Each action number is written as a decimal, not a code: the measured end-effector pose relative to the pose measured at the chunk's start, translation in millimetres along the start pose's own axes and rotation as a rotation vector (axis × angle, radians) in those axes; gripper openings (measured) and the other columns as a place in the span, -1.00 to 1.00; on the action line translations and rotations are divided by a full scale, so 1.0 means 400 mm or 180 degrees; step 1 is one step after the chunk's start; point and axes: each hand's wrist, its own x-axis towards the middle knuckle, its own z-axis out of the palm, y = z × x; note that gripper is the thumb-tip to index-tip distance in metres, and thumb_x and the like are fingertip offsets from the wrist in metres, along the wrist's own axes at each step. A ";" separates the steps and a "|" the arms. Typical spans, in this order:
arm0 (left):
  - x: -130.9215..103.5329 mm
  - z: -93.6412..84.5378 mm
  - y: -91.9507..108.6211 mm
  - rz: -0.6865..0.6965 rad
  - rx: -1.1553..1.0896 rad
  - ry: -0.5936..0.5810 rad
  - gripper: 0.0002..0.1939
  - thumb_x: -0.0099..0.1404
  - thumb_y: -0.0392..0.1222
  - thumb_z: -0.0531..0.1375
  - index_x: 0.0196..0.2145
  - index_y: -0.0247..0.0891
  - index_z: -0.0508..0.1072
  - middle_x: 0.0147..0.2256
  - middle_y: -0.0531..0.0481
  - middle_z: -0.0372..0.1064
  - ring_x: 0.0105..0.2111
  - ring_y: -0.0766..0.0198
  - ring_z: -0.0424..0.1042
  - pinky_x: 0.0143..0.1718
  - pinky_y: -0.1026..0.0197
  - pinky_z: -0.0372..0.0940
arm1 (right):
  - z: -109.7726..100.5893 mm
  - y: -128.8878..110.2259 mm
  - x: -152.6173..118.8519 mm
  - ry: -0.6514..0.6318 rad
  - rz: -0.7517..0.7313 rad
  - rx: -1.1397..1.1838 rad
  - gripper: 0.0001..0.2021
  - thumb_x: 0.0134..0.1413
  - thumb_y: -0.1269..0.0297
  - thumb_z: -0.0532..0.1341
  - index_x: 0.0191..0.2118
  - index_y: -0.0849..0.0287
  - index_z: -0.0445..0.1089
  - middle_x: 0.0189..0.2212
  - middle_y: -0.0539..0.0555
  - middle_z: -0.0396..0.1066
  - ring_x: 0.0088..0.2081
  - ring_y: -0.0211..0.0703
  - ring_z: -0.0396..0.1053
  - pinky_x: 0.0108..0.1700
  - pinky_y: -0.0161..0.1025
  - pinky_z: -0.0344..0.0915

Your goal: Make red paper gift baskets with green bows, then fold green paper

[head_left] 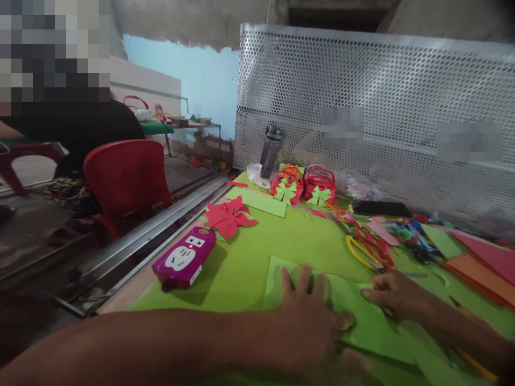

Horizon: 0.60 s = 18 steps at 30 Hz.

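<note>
A light green paper sheet (pixel 341 300) lies on the green table surface (pixel 245 262). My left hand (pixel 309 316) rests flat on the sheet's left part with its fingers spread. At the sheet's upper right edge is my right hand (pixel 390 295), its fingers closed on the paper. Just beyond my right hand are yellow-handled scissors (pixel 360 252) and red-handled scissors (pixel 380 244). A red paper flower (pixel 230 216) lies farther back on the left, behind a purple power socket block (pixel 185 257).
Red paper baskets with green bows (pixel 286 190) stand at the back beside a dark bottle (pixel 271 153). A phone (pixel 381 208), scraps and coloured sheets (pixel 485 273) lie at the right. Behind is a perforated metal panel (pixel 362 69). Someone sits on a red chair (pixel 129 182) at left.
</note>
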 end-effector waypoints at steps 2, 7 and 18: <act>0.004 0.002 0.001 -0.0028 0.0041 -0.0018 -0.35 0.29 0.29 -0.14 0.20 -0.06 0.21 0.28 -0.38 -0.12 0.24 -0.50 -0.36 -0.06 -0.66 -0.34 | -0.002 -0.009 -0.004 -0.0014 0.0001 -0.0023 -0.57 -0.19 -0.11 0.20 -0.69 0.13 0.13 -0.81 -0.07 0.17 -0.76 -0.38 0.07 -0.67 -0.38 0.01; 0.013 0.042 -0.020 0.0007 0.0320 0.0180 -0.37 0.29 0.30 -0.18 0.21 0.04 0.16 0.29 -0.36 -0.18 0.24 -0.49 -0.39 -0.06 -0.67 -0.38 | -0.006 -0.040 -0.029 0.0075 -0.0186 -0.0194 -0.66 -0.07 0.10 0.14 -0.70 0.16 0.18 -0.81 -0.04 0.22 -0.77 -0.34 0.14 -0.67 -0.37 0.06; 0.011 0.025 -0.008 -0.0097 0.0772 -0.0051 -0.30 0.24 0.34 -0.13 0.27 0.07 -0.01 0.32 -0.28 -0.36 0.24 -0.43 -0.43 0.00 -0.62 -0.40 | 0.028 -0.221 -0.126 0.1342 -0.1048 -0.0103 -0.68 0.19 0.13 0.04 -0.07 0.22 0.33 -0.12 0.17 0.45 -0.12 -0.05 0.41 -0.12 -0.14 0.31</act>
